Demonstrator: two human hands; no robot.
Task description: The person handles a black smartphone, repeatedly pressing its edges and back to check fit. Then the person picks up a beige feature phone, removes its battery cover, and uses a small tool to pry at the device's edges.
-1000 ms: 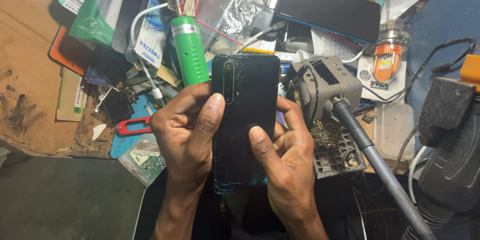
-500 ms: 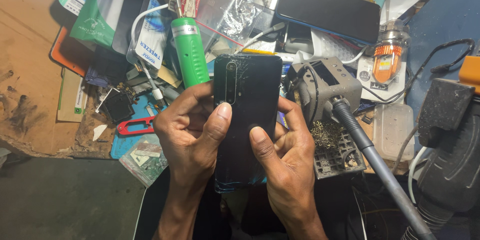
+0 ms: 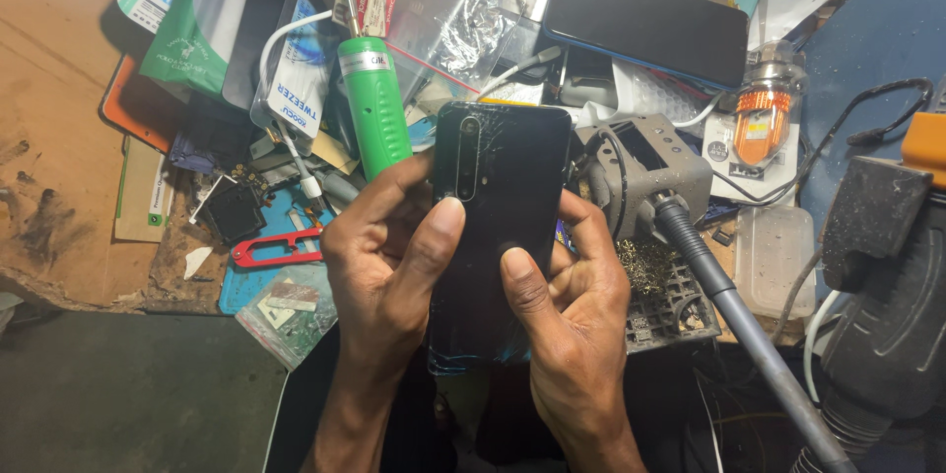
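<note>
A single head-worn camera looks steeply down from above the person's chest, close over both hands. It faces forward across the cluttered worktop, whose far side fills the top of the frame and whose near edge crosses the lower left.

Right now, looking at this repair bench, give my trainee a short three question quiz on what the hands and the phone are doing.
1. True or false: the left hand and right hand both hold the dark phone.
2. Which side of the phone faces the camera? A) lit screen B) cracked back with camera strip C) open inside
3. Fill in: the tool standing just left of the phone's top is a ______ handled one.

Key: 1 true. 2 B. 3 green.
</note>
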